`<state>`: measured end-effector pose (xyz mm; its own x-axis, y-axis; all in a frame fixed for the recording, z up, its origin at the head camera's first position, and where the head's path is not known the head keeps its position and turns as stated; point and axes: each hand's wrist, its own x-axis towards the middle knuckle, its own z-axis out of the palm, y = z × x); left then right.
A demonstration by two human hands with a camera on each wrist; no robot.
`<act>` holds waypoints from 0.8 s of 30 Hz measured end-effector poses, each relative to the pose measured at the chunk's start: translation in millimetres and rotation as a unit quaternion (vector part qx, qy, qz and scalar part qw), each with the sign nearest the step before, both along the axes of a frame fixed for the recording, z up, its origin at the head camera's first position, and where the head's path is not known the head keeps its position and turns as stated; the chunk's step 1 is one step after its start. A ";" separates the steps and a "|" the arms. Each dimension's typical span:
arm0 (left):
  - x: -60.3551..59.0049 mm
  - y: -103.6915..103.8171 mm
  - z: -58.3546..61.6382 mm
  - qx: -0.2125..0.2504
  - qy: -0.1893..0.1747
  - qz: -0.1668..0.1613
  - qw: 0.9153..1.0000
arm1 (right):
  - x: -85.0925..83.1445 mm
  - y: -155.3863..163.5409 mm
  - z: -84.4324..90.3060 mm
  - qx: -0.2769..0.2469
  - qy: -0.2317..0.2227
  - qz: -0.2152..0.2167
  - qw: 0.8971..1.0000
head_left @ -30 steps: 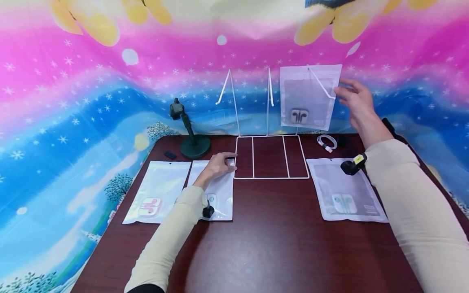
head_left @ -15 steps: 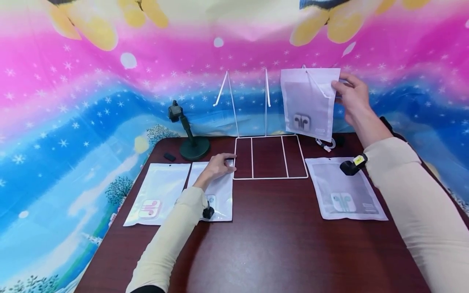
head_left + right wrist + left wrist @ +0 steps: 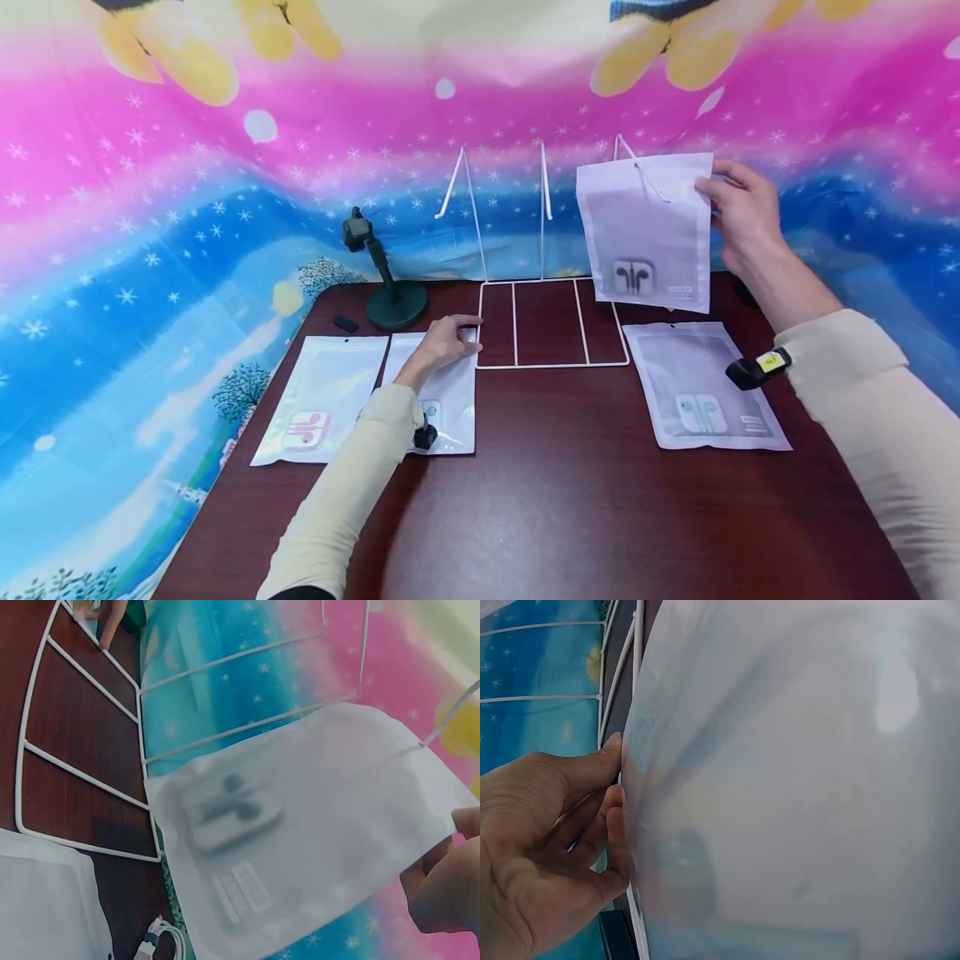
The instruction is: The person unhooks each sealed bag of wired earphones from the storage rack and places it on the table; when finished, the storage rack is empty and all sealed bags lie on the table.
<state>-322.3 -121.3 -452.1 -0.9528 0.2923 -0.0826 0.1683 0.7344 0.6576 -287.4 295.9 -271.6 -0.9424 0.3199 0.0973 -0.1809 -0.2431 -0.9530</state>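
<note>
I see a dark wooden table (image 3: 555, 500) set against a bright pink and blue backdrop (image 3: 150, 208), and I work down from there. At the middle of the table's far edge stands a white wire rack (image 3: 551, 321), its flat base frame lying on the wood and its thin prongs rising in front of the backdrop.

Three flat white pouches lie on the table: one near the left edge with a pink earphone print (image 3: 322, 400), one just beside it under my left forearm (image 3: 450, 400), and one toward the right edge with a pale green print (image 3: 701, 387).

The fourth pouch (image 3: 648, 229) is up in the air over the far right part of the table, just right of the rack's rightmost prong. It hangs roughly upright, a little tilted, earphone print at its lower end. My right hand (image 3: 742, 217) pinches it by the upper right corner, thumb and fingers closed on the edge, so nearly the whole pouch hangs to the left of and below the grip. The right wrist view shows fingertips (image 3: 442, 889) at that corner and a coiled white cable (image 3: 161, 941) on the table below.

My left hand (image 3: 446, 337) rests on the far end of the middle pouch, fingers loosely bent, fingertips touching the rack's left base wire.

A black stand (image 3: 386, 283) sits near the far left corner.
</note>
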 end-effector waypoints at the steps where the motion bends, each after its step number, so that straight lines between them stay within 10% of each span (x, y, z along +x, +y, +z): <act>1: -0.3 0.4 0.1 0.000 0.000 -0.001 1.000 | 3.4 0.9 -0.5 0.000 0.004 0.000 1.000; 24: -0.5 1.4 1.9 0.001 -0.002 0.000 1.000 | 70.6 10.3 -5.5 -0.068 0.054 0.058 0.995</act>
<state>-322.8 -119.8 -450.2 -0.9526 0.2918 -0.0857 0.1653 0.7332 0.6597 -216.8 306.2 -277.1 -0.9600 0.2272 0.1637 -0.2444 -0.3938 -0.8861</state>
